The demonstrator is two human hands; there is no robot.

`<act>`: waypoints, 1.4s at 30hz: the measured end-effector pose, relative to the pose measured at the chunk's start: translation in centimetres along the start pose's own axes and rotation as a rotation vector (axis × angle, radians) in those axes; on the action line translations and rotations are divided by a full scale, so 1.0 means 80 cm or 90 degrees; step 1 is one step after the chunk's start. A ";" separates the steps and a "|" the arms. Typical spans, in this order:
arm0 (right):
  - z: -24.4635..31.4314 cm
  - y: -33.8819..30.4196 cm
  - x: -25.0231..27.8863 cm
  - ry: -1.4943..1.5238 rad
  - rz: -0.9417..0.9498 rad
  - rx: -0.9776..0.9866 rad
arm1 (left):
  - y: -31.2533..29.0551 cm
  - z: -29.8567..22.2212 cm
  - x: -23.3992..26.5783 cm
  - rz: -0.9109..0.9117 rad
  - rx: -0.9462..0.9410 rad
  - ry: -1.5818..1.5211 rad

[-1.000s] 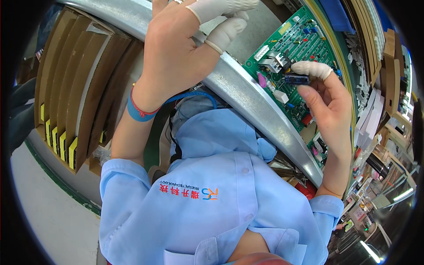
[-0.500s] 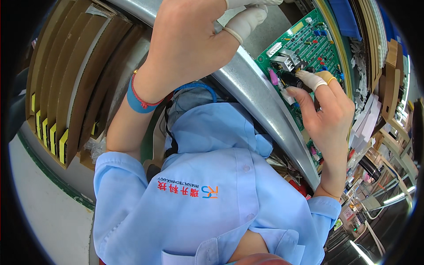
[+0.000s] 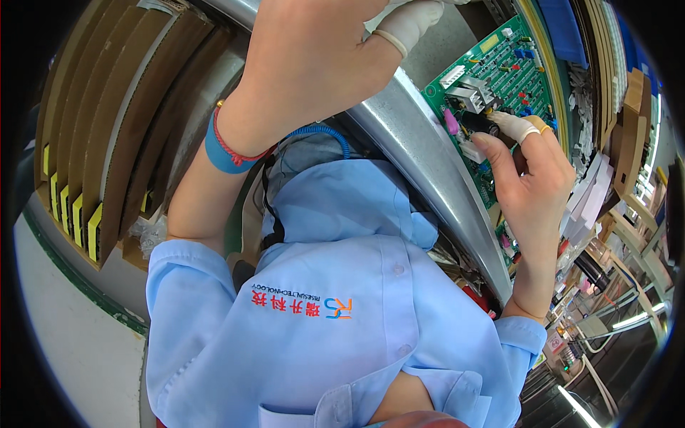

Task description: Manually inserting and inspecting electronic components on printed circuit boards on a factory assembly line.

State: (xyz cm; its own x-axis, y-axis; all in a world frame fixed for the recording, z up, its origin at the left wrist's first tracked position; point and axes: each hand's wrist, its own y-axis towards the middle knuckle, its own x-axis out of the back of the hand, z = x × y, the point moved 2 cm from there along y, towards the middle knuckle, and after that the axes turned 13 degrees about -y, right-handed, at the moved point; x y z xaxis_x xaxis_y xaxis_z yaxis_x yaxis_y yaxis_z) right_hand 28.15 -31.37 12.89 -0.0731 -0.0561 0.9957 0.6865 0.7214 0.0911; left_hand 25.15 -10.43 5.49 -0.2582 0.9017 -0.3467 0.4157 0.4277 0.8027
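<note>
A green circuit board [image 3: 515,71] lies at the upper right, beyond a rounded metal edge. On it stand silver metal heat sinks [image 3: 469,95], a pink part [image 3: 451,121] and a black cylindrical capacitor [image 3: 477,123]. My right hand [image 3: 535,164] is closed at the board, thumb and cot-covered forefinger on either side of the capacitor. Large at the top, my left hand [image 3: 314,64] reaches rightward, a blue band [image 3: 227,153] around its wrist. Its cot-covered thumb and a finger come together at the upper edge; what lies between them is hidden.
Brown cardboard dividers [image 3: 93,107] with yellow-marked ends stand upright at the left. The rounded metal edge [image 3: 421,150] runs diagonally between my body and the board. White strips [image 3: 591,189] and cardboard pieces [image 3: 631,132] lie to the right. A coiled blue cord [image 3: 317,130] hangs beneath my left wrist.
The board and both hands appear slightly farther right and lower, with the view itself shifted a little. My right fingers stay at the black capacitor.
</note>
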 end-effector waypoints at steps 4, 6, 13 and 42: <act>-0.006 -0.004 -0.004 0.044 -0.007 -0.042 | 0.025 -0.033 -0.001 0.240 0.185 0.407; -0.003 -0.004 -0.004 0.044 -0.004 -0.047 | 0.015 -0.020 -0.002 0.235 0.184 0.410; -0.006 -0.008 -0.007 0.084 0.009 -0.075 | 0.021 -0.033 0.001 0.222 0.161 0.406; 0.003 0.005 0.007 -0.021 0.056 -0.081 | -0.010 0.016 0.001 0.030 -0.050 0.205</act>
State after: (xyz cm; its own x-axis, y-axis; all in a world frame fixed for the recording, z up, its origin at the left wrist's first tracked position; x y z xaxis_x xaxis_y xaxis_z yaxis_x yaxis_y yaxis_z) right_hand 28.18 -30.93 13.51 -0.0310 0.0283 0.9991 0.7777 0.6286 0.0063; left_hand 25.90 -10.67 4.18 -0.5080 0.8487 -0.1470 0.3690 0.3687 0.8532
